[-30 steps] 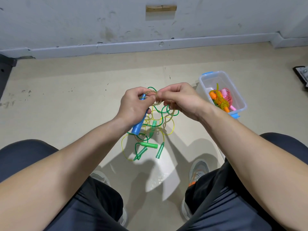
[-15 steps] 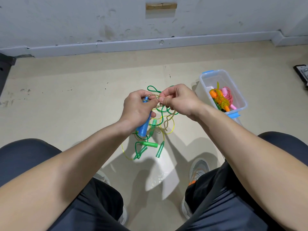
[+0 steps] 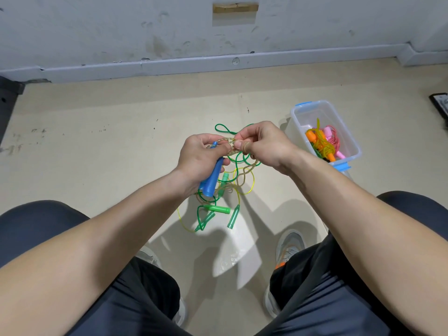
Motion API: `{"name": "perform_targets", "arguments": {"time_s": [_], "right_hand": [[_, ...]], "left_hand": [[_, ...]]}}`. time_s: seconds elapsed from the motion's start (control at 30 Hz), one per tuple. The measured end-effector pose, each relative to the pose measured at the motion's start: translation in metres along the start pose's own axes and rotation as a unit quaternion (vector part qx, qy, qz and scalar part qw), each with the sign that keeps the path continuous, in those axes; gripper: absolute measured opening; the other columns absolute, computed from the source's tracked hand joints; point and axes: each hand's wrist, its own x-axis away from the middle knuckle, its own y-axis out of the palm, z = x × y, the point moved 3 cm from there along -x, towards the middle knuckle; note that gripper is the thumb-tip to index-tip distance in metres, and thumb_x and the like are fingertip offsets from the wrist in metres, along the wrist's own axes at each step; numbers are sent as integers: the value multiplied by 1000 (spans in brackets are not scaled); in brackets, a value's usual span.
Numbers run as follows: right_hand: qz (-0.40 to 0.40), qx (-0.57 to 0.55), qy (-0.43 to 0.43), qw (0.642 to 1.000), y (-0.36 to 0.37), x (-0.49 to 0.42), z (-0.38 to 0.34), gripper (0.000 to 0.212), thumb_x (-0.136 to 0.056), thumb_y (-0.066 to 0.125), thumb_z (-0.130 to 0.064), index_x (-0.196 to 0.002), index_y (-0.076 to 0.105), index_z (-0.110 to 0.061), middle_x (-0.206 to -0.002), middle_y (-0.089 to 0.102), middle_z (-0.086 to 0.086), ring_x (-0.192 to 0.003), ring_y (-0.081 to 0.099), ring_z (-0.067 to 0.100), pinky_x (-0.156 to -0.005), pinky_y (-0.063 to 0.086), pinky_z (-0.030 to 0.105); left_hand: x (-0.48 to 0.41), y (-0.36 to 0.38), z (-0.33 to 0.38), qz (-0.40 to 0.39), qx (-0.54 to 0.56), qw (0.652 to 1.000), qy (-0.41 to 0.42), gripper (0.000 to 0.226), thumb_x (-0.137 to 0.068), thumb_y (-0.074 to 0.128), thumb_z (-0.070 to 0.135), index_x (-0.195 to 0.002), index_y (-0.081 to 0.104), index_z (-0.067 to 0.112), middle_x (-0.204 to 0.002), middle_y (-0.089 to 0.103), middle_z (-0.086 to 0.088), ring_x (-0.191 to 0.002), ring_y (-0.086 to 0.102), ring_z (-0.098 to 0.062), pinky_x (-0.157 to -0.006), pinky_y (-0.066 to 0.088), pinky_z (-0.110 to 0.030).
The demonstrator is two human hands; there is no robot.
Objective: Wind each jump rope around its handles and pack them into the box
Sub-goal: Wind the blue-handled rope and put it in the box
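Observation:
My left hand (image 3: 200, 161) grips the blue handles (image 3: 211, 181) of a jump rope, held above the floor. Its glittery tan cord (image 3: 244, 174) loops from the handle tops across to my right hand (image 3: 265, 147), which pinches the cord between thumb and fingers. Below my hands, a tangle of green and yellow ropes (image 3: 238, 161) with green handles (image 3: 217, 209) lies on the floor. A clear plastic box (image 3: 297, 117) with blue clips stands at the right, holding wound ropes with orange handles (image 3: 311, 137) and pink handles (image 3: 328, 132).
I sit with my knees spread and both shoes (image 3: 289, 243) on the beige floor. A grey wall with a skirting board (image 3: 218, 64) runs across the back. A dark object (image 3: 440, 103) lies at the right edge, another dark thing (image 3: 7, 98) at the left edge.
Both hands have dropped slightly and my right hand has drawn the tan cord a little to the right of the blue handles. The ropes on the floor lie as before.

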Motion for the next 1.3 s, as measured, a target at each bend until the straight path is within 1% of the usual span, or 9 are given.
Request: {"name": "perform_targets", "arguments": {"time_s": [0.1,0.27,0.37,0.47,0.6,0.7,0.87,1.0,1.3], "right_hand": [[-11,-30,4,999,-1,0,1,14,-91,70,-7,-82,71,-16,-64,58,0,-50,46,6,-56,40,24],[-50,-195,56,978,-2,1,2,15,-95,62,2,-85,69,-8,-65,61,2,-48,48,6,-49,39,19],[-68,-275,108,953,-1,2,4,14,-95,60,3,-88,68,-6,-72,62,6,-53,49,10,-46,40,18],[-72,-310,138,938,-1,2,6,16,-96,58,2,-88,68,-7,-72,62,6,-51,50,8,-45,40,17],[-107,-340,170,919,0,4,6,18,-100,53,-5,-92,69,-9,-74,61,3,-55,51,7,-48,41,16],[-133,-357,194,904,2,7,6,24,-103,47,-8,-93,69,-12,-73,62,0,-58,51,6,-52,40,16],[-105,-365,197,904,7,8,6,23,-103,48,-8,-94,69,-12,-69,63,-2,-56,51,4,-55,38,16],[-63,-355,174,916,6,7,7,18,-100,54,-5,-91,69,-9,-73,61,2,-56,48,6,-47,37,15],[-25,-352,133,926,10,4,8,8,-96,62,-3,-95,68,-8,-71,60,3,-49,46,6,-45,37,18]], "left_hand": [[3,0,0,-17,43,999,-11,20,-93,71,10,-112,65,11,-87,71,-7,-62,70,-14,-52,54,-25],[3,-2,5,-60,93,994,-23,17,-97,63,6,-105,56,19,-85,68,-5,-70,73,-18,-53,54,-26],[2,-2,9,-98,51,994,17,15,-98,59,3,-96,60,17,-86,65,-7,-76,72,-21,-59,57,-29],[1,-1,10,-92,-3,993,68,17,-98,59,3,-94,69,16,-86,67,-7,-73,72,-19,-61,57,-30],[2,-1,12,-75,-51,989,121,13,-97,63,5,-97,72,15,-92,69,-6,-71,71,-17,-63,58,-30],[3,1,13,-77,-80,982,155,11,-95,66,5,-96,71,15,-87,67,-4,-70,68,-15,-63,59,-30],[1,2,10,-60,-103,977,176,14,-92,71,7,-92,71,21,-79,67,2,-69,67,-16,-60,55,-27],[-1,1,9,-38,-133,971,197,14,-89,75,13,-93,71,26,-82,69,4,-72,69,-22,-59,55,-27],[-7,-2,6,3,-185,960,209,13,-87,79,23,-98,73,24,-85,71,9,-76,71,-20,-74,60,-46]]}}
